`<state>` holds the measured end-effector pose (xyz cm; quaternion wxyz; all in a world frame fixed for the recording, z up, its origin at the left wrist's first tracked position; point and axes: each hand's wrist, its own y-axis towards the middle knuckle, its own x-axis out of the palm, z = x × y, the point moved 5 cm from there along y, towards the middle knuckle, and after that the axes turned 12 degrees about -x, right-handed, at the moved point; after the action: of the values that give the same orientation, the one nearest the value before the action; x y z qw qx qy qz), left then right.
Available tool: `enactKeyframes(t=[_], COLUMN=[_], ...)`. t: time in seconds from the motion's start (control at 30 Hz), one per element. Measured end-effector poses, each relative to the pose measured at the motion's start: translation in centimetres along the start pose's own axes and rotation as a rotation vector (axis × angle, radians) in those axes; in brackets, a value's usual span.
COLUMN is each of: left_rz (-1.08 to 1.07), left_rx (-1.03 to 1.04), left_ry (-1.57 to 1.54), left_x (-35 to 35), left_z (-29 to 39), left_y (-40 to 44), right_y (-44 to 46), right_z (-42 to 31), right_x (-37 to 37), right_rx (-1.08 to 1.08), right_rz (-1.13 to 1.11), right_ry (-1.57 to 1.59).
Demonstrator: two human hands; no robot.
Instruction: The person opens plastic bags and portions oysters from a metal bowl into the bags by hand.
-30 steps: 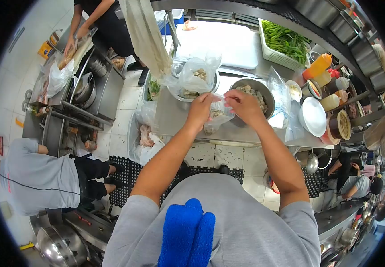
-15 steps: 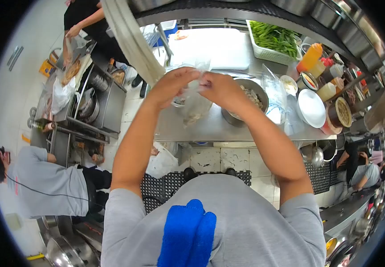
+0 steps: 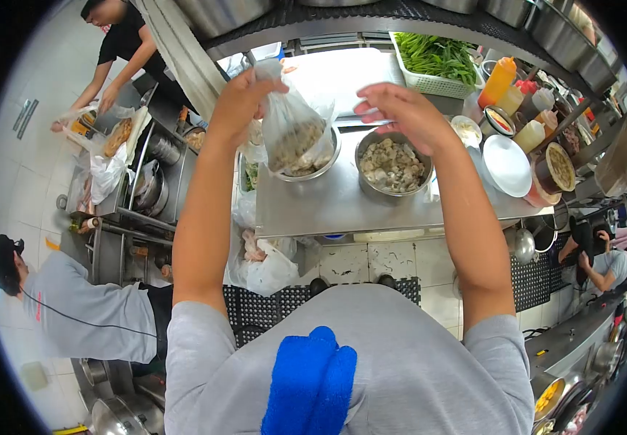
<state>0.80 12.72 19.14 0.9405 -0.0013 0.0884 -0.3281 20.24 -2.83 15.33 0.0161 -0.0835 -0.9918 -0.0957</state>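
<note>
A clear plastic bag (image 3: 297, 130) with greyish, raw-looking pieces in its bottom hangs from my left hand (image 3: 241, 105), whose fingers are closed on its top. Below the bag, a metal bowl (image 3: 330, 161) stands on the steel table (image 3: 306, 210); the bag hides most of its inside. My right hand (image 3: 407, 116) is over the far edge of a second metal bowl (image 3: 373, 191), fingers apart and holding nothing. Greyish raw pieces (image 3: 393, 165) fill that bowl; I cannot tell their exact kind.
A white cutting board (image 3: 360, 69) lies at the back, beside a basket of green vegetables (image 3: 436, 61). Sauce bottles (image 3: 498, 83) and a white bowl (image 3: 507, 172) stand at the right. A metal shelf (image 3: 371, 16) spans overhead. Co-workers stand left (image 3: 88, 304) and far right.
My hands have moved apart. The bag has gone left and up with my left hand, and my right hand has let go and opened. Both metal bowls now show more clearly.
</note>
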Motion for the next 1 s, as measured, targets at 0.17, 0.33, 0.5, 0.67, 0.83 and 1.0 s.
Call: enactKeyframes(t=[0.17, 0.33, 0.5, 0.67, 0.83, 1.0], left_rz=[0.001, 0.139, 0.173, 0.228, 0.157, 0.254], left_rx=[0.021, -0.016, -0.166, -0.218, -0.142, 0.134], left_ry=[-0.001, 0.142, 0.346, 0.308, 0.559, 0.695], left_x=[-0.1, -0.2, 0.8, 0.3, 0.7, 0.7], left_z=[-0.2, -4.2, -11.8, -12.4, -11.0, -9.9], left_y=[2.9, 6.0, 6.0, 4.2, 1.8, -2.6], right_y=[-3.1, -5.7, -8.0, -9.8, -13.9, -19.1], right_z=[5.3, 6.6, 8.7, 9.3, 7.9, 8.4], right_x=[-2.0, -2.5, -3.5, -5.5, -11.9, -17.6], right_rx=[0.116, 0.179, 0.242, 0.254, 0.126, 0.14], right_rz=[0.04, 0.086, 0.141, 0.168, 0.424, 0.751], right_ry=[0.071, 0.082, 0.07, 0.053, 0.063, -0.091])
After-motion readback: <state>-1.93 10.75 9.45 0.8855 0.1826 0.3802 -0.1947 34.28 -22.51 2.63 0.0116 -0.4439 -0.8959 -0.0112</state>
